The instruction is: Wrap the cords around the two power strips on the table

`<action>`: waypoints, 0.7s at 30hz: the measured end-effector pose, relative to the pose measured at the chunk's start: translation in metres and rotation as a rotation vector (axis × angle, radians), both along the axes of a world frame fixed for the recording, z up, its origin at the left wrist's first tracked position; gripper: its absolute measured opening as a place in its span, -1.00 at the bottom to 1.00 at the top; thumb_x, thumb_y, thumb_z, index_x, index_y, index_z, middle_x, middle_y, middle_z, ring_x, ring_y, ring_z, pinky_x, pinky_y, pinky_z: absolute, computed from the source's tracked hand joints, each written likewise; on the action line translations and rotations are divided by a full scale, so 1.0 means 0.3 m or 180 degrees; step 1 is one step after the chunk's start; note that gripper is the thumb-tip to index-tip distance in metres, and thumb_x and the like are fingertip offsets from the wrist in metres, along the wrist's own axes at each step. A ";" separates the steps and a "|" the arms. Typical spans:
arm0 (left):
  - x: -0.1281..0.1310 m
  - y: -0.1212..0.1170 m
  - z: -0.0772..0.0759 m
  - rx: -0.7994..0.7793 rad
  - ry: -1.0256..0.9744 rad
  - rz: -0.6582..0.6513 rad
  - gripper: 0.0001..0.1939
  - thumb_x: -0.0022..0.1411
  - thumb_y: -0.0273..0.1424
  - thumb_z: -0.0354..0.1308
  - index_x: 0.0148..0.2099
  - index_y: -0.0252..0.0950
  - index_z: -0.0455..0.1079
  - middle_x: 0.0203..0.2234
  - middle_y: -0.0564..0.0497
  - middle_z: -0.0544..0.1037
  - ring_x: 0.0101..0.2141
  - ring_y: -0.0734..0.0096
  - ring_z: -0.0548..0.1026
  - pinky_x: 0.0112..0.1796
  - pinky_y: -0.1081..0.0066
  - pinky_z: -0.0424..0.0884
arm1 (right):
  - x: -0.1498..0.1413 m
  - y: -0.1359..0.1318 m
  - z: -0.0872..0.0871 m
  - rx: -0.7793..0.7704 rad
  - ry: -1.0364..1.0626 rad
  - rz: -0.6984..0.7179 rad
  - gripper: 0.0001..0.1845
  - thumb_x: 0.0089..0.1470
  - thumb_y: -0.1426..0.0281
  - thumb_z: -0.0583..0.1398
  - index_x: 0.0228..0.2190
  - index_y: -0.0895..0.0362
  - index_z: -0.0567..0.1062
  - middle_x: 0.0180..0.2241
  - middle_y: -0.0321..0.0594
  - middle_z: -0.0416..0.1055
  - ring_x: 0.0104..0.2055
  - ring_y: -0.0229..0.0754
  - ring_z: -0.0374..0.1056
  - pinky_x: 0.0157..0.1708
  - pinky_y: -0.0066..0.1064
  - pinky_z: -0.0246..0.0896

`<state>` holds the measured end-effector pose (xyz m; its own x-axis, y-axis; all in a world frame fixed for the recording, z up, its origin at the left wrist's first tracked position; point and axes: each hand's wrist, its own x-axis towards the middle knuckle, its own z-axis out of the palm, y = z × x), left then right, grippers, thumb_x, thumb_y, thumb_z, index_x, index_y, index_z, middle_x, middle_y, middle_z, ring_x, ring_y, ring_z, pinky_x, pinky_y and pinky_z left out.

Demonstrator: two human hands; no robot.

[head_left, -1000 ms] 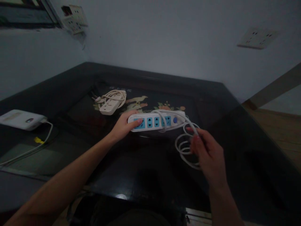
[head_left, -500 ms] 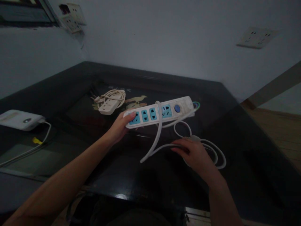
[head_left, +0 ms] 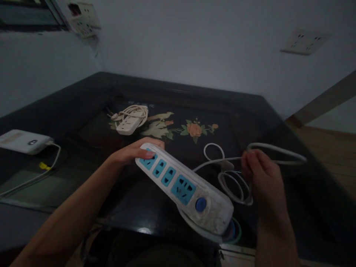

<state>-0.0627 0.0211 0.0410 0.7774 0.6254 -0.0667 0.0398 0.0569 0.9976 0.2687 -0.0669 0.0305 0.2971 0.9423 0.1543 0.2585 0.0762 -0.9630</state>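
Note:
My left hand (head_left: 130, 152) grips one end of a white power strip (head_left: 183, 187) with blue sockets and a blue button. The strip is lifted off the dark table (head_left: 83, 107) and points toward me, its far end low near the table's front edge. My right hand (head_left: 263, 178) is closed on the strip's white cable (head_left: 230, 178), holding it in loose loops above the table. One loop reaches out to the right of that hand.
A second, cream power strip with its coiled cord (head_left: 130, 118) lies at the back left of the table. A white box with a cable (head_left: 23, 141) sits far left. Wall sockets (head_left: 304, 40) hang on the right wall. A flower picture (head_left: 193, 129) decorates the tabletop.
My left hand has swung the strip round from lying across the table to pointing at me. My right hand has lifted the cable off the table and moved right.

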 end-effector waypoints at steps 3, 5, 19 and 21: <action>0.021 -0.003 -0.017 -0.0226 -0.0509 0.0397 -0.63 -0.04 -0.11 0.26 -0.38 -0.34 0.37 -0.64 0.10 0.38 -0.66 0.58 0.29 -0.67 0.59 0.14 | -0.024 0.021 -0.033 -0.0182 -0.0989 0.0535 -0.82 0.13 0.36 0.12 -0.47 0.10 0.47 -0.57 -0.29 0.37 -0.53 -0.25 0.29 -0.55 -0.47 0.15; 0.051 0.000 -0.039 -0.0290 -0.0783 0.0868 -0.61 -0.03 -0.11 0.27 -0.33 -0.35 0.41 -0.60 0.07 0.44 -0.63 0.56 0.34 -0.66 0.59 0.19 | -0.059 0.024 -0.054 -0.0104 -0.1428 0.1018 -0.80 0.13 0.40 0.09 -0.41 0.10 0.51 -0.45 -0.20 0.49 -0.37 -0.15 0.42 -0.37 -0.37 0.29; 0.171 -0.018 -0.130 -0.0720 -0.0807 0.2031 -0.64 0.16 -0.20 0.19 -0.15 -0.42 0.46 -0.36 -0.10 0.58 -0.48 0.44 0.50 -0.51 0.53 0.38 | -0.123 -0.026 -0.032 -0.0049 -0.1835 0.1946 -0.66 0.22 0.47 0.03 -0.06 0.06 0.49 -0.07 -0.12 0.51 -0.02 -0.09 0.43 0.00 -0.19 0.32; 0.166 -0.010 -0.140 -0.0728 -0.0815 0.2091 -0.64 0.16 -0.19 0.19 -0.16 -0.41 0.46 -0.38 -0.10 0.58 -0.48 0.43 0.50 -0.53 0.54 0.38 | -0.073 -0.045 -0.022 -0.0165 -0.1606 0.1659 -0.69 0.21 0.46 0.04 -0.10 0.06 0.52 -0.09 -0.13 0.52 -0.03 -0.10 0.43 -0.01 -0.19 0.31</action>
<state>-0.0129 0.0181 -0.0011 0.2565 0.9593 -0.1181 -0.3063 0.1966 0.9314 0.2468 -0.0805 0.0240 -0.2881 0.9518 0.1055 0.6146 0.2682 -0.7418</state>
